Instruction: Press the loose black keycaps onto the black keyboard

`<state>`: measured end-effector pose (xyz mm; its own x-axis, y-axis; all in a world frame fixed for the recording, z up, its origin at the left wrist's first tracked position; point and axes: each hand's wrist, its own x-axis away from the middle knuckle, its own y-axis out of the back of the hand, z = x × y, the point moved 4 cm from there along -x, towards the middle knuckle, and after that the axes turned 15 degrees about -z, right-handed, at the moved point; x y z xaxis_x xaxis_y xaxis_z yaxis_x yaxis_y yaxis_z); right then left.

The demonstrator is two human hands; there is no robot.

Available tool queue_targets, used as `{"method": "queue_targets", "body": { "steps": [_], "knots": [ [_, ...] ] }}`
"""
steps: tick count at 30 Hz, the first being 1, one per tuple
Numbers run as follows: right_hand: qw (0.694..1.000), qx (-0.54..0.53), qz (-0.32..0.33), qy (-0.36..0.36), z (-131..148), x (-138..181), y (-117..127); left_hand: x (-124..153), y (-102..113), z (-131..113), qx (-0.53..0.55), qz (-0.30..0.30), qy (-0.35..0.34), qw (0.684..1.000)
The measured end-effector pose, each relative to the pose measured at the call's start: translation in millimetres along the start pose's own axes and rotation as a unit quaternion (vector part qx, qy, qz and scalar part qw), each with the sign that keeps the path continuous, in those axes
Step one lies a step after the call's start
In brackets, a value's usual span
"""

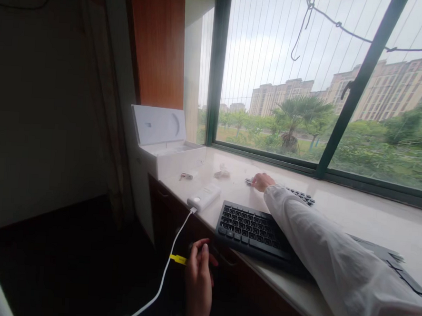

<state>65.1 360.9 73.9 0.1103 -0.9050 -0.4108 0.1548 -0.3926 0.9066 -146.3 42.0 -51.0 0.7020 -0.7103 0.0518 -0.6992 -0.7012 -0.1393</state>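
Observation:
My right hand (262, 181), in a long white sleeve, reaches over a black keyboard (253, 227) to the far side of the pale sill. Its fingers are curled down among a row of small dark keycaps (301, 196); what they hold is too small to make out. My left hand (198, 276) hangs below the sill's front edge, fingers curled round something dark that I cannot name. It is beside a yellow tag (178, 259) on a white cable (164, 274). The cable plugs into a white block (204, 196) left of the keyboard.
An open white box (169, 146) with its lid raised stands at the sill's left end. A small metal item (186, 176) and a crumpled scrap (222, 173) lie near it. Dark flat pieces (387, 252) lie at the right. The window frame (358, 86) runs behind.

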Motion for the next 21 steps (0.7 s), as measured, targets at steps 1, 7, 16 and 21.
{"method": "queue_targets", "body": {
  "steps": [1, 7, 16, 21],
  "knots": [
    [1.000, 0.000, 0.001, -0.002, -1, -1, -1, 0, 0, 0, 0.000, 0.001, 0.001, 1.000],
    [1.000, -0.015, -0.007, -0.014, -5, -4, -4, 0, 3, 1, 0.006, -0.002, 0.005, 1.000],
    [0.998, -0.053, -0.003, 0.019, 3, -2, 3, -5, 11, -2, 0.017, -0.018, -0.008, 1.000],
    [0.992, -0.114, -0.014, 0.054, 27, 17, 29, -9, 8, -28, 0.032, -0.012, -0.057, 0.998]
  ]
}}
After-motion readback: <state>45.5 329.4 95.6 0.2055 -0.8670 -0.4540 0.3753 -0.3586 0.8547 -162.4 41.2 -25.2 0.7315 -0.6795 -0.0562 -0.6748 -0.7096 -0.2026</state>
